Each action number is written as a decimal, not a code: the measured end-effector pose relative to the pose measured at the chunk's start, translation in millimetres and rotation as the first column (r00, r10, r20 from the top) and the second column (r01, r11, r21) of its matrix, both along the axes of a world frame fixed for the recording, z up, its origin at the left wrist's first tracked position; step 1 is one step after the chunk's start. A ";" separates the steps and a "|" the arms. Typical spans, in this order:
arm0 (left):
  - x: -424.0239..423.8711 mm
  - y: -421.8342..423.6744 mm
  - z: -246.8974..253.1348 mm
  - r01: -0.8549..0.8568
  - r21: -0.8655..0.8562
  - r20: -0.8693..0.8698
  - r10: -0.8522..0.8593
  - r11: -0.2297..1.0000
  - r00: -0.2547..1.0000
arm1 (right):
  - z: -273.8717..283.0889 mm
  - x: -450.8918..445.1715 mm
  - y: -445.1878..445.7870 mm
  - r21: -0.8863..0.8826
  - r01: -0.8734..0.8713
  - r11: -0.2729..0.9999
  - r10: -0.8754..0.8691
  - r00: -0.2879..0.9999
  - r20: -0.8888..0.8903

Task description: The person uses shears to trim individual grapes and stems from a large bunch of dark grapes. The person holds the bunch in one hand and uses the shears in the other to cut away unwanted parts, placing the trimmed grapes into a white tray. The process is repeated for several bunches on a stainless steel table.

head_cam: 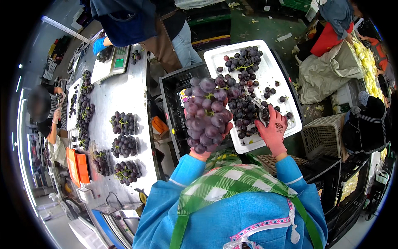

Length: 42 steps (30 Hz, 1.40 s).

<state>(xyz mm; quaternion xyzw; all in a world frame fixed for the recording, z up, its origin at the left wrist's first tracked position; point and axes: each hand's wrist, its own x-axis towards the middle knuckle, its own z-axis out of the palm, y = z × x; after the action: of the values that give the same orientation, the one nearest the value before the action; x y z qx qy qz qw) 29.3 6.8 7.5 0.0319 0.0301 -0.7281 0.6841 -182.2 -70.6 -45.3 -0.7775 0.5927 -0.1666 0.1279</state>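
My left hand [200, 154], in a pink work glove, holds up a large bunch of dark purple grapes [206, 116]. The bunch hides most of that hand. Over the near right part of a white plastic tray [242, 144] is my right hand [273, 132], gloved alike, thumb and forefinger spread. Between them lies a small greyish, shiny thing [264, 115], too unclear to name; whether it is gripped does not show. More grape bunches [244, 63] and loose grapes [270, 91] lie in the tray.
Below the tray's left side stands a black plastic crate [172, 93]. A steel table [105, 102] at left carries several grape bunches [124, 123], a scale [119, 59] and an orange bin [77, 166]. A co-worker in a brown apron [164, 46] stands beyond; a white crate [323, 133] sits right.
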 end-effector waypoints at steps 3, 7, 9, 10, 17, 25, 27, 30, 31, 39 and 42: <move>-1.8 -8.2 17.4 -0.087 -0.076 0.212 0.101 0.993 0.972 | -2.1 3.9 -5.8 -0.087 -0.102 0.991 0.096 0.993 -0.065; 0.0 -9.7 9.2 -0.037 -0.097 0.206 0.056 0.995 0.977 | 63.5 31.8 14.3 0.375 -0.329 0.867 -0.177 0.499 0.848; 10.6 -7.0 -2.5 0.020 -0.006 0.424 -0.016 1.000 0.905 | 81.1 44.2 25.5 0.296 -0.527 0.797 -0.191 0.246 0.950; 7.1 -9.9 2.6 -0.002 0.015 0.540 -0.006 1.000 0.842 | 80.4 47.6 27.2 0.222 -0.563 0.796 -0.075 0.272 0.959; -11.3 -22.7 33.3 -0.001 0.028 0.825 -0.022 1.000 0.564 | 57.8 62.8 15.2 0.349 -0.592 0.726 -0.406 0.041 0.913; -9.9 -15.1 33.7 0.024 -0.032 0.908 0.019 0.999 0.418 | 27.1 45.6 12.8 0.161 -0.844 0.511 -0.752 -0.349 0.559; -14.4 -13.0 33.9 0.005 -0.048 0.925 0.043 0.999 0.378 | 25.5 44.2 11.3 0.160 -0.846 0.509 -0.754 -0.349 0.556; -20.2 -7.8 36.2 -0.041 -0.068 0.907 0.079 0.997 0.414 | 30.2 44.0 7.1 0.147 -0.744 0.652 -0.445 -0.218 0.868; -21.2 -5.5 35.3 -0.052 -0.084 0.897 0.098 0.995 0.432 | 41.7 42.1 8.4 0.017 -0.762 0.647 -0.336 -0.265 0.904; -24.8 13.8 20.3 -0.164 -0.041 0.890 0.111 0.986 0.442 | -45.5 34.7 20.2 -0.067 -0.449 0.891 0.173 0.201 0.964; -22.4 17.7 4.4 -0.093 0.038 0.902 0.006 0.995 0.431 | -21.0 27.6 19.0 -0.054 -0.536 0.843 0.296 0.378 0.877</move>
<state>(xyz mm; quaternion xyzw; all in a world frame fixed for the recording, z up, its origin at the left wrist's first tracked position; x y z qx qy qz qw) 7.0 24.6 11.9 0.4417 -0.3080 -0.5770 0.6141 -154.6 -51.7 -66.3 -0.6905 0.2463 -0.4194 0.5354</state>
